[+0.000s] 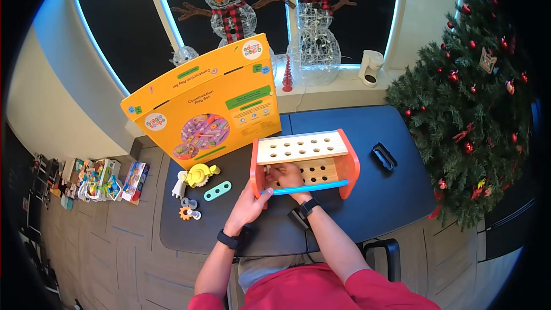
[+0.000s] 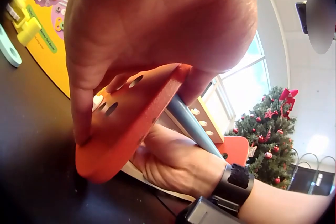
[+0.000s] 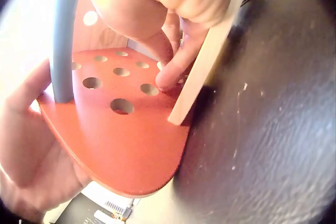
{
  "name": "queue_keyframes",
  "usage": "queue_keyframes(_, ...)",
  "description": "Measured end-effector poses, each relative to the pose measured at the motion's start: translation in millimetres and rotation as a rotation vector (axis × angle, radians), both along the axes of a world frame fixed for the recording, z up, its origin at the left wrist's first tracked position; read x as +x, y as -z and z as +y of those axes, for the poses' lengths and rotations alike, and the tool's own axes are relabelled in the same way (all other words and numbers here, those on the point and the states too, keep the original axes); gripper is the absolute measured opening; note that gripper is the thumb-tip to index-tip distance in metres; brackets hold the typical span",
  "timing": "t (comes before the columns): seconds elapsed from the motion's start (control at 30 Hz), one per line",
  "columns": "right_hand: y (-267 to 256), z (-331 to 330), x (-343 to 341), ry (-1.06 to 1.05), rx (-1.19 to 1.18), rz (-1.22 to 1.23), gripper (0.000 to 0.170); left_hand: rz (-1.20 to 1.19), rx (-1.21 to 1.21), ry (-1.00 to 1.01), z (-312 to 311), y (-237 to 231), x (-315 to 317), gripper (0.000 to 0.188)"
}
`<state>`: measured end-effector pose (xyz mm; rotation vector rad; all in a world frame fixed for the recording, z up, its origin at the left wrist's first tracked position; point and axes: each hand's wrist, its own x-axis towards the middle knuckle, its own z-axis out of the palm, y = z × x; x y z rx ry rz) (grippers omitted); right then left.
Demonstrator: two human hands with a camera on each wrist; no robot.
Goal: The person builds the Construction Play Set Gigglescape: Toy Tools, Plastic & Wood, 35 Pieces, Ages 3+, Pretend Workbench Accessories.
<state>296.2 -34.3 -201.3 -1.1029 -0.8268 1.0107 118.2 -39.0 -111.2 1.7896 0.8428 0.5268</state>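
A wooden toy workbench (image 1: 301, 147) stands on the dark table, with red end panels, perforated boards and a blue front bar (image 1: 310, 188). My left hand (image 1: 247, 206) grips its left red panel (image 2: 118, 140), thumb by the blue bar and fingers along the outer face. My right hand (image 1: 287, 175) reaches inside the frame; its curled fingertips (image 3: 167, 79) pinch at a small white piece against the panel's inner face, beside the holes. A white bit (image 2: 98, 101) shows at a hole on the outer side, close to the left fingers. Most of the pinched piece is hidden.
Left of the workbench lie a teal strip (image 1: 218, 191) with holes, yellow toy parts (image 1: 199, 175), an orange gear (image 1: 185, 213) and grey bolts (image 1: 195, 215). A big yellow box (image 1: 201, 103) stands behind. A black tray-like object (image 1: 384, 157) lies at right, near a Christmas tree (image 1: 465, 97).
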Motion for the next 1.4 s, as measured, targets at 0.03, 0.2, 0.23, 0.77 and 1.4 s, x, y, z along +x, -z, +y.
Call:
queue_keyframes(0.03, -3, 0, 0, -0.005, -0.029, 0.006, 0.018, -0.029, 0.050, 0.014, 3, 6, 0, 0.050)
queue_keyframes(0.2, -15, -3, -3, 0.017, -0.058, -0.084, 0.018, -0.067, 0.040, 0.021, 3, 8, -1, 0.051)
queue_keyframes(0.23, -14, -3, -2, 0.024, -0.070, -0.120, 0.019, -0.025, -0.011, 0.023, 2, 1, -1, 0.052)
queue_keyframes(0.77, 0, 2, -1, 0.081, -0.149, -0.313, 0.039, -0.037, -0.046, 0.011, 2, 6, 0, 0.053)
queue_keyframes(1.4, -6, -13, 17, -0.067, 0.002, 0.518, 0.034, -0.015, -0.013, -0.021, 0, 2, 1, 0.043)
